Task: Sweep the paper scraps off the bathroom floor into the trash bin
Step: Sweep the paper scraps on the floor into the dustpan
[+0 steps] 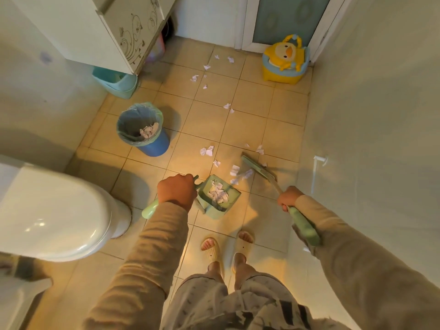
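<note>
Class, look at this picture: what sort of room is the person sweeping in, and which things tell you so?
Most likely a home bathroom: a white toilet stands on the left, the floor is tiled, and a yellow duck-shaped child's potty sits by the far door.

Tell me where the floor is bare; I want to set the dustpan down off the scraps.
Bare tiles lie between the trash bin and toilet, and right of the broom along the wall. Scraps crowd the tiles ahead of the dustpan and run toward the duck potty.

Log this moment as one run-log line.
left hand: holds dustpan, scraps inside | right hand: holds broom | scraps on floor | trash bin: some paper in
</note>
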`<state>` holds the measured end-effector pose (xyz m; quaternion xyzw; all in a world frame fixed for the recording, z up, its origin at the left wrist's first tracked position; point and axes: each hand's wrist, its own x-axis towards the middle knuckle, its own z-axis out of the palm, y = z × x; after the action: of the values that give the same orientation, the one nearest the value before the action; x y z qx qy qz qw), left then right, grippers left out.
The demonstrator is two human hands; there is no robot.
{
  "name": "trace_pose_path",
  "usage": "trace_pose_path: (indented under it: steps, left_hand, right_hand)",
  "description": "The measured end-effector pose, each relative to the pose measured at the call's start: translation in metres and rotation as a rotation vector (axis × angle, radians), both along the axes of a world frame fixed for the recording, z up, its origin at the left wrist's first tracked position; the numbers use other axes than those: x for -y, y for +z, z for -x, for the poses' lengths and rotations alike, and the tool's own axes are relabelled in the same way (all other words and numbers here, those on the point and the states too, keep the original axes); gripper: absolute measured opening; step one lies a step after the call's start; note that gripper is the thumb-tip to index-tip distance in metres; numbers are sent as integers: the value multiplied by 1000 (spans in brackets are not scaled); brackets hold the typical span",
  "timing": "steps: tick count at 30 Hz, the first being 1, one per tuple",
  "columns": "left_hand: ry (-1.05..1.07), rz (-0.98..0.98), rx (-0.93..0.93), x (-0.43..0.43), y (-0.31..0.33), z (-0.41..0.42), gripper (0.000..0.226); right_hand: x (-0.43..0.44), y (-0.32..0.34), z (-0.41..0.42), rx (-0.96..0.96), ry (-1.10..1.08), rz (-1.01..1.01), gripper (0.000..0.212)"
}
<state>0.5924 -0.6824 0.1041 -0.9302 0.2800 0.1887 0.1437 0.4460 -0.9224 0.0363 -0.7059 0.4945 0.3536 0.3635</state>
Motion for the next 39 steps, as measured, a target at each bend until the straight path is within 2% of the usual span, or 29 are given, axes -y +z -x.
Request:
trace_pose_path:
  steps: [3, 6, 10, 13, 19, 24, 28, 32, 35, 39]
  left_hand:
    - [15, 0, 11, -2, -1, -2, 29]
    - [5, -1, 25, 0, -2, -4, 29]
    - [-4, -10, 27, 9, -1, -12, 31]
    - [-3, -13, 25, 8, -2, -16, 32]
    - [-4, 4, 17, 5, -4, -16, 32]
    - [-4, 1, 12, 4, -6, -14, 32]
    - [-20, -11, 31, 6, -6, -15, 31]
    - [-26, -12, 58, 6, -5, -18, 29]
    - [-25, -8, 64, 5, -5, -21, 29]
    - [-31, 3, 73, 7, -5, -26, 28]
  right_hand:
    - [-9, -3, 5, -35, 69, 3, 24]
    - [-19, 3, 19, -80, 181, -6, 13]
    - [-16, 19, 34, -87, 247, -101, 18]
    - [-8, 36, 43, -89, 204, -159, 4]
    - [6, 54, 60, -33, 111, -181, 3]
    - [22, 54, 52, 9, 112, -78, 10]
    - [36, 48, 24, -33, 168, 16, 26]
    - [35, 35, 0, -91, 244, 94, 32]
    - [16, 20, 3, -109, 245, 64, 33]
    - [-7, 9, 25, -91, 202, -26, 24]
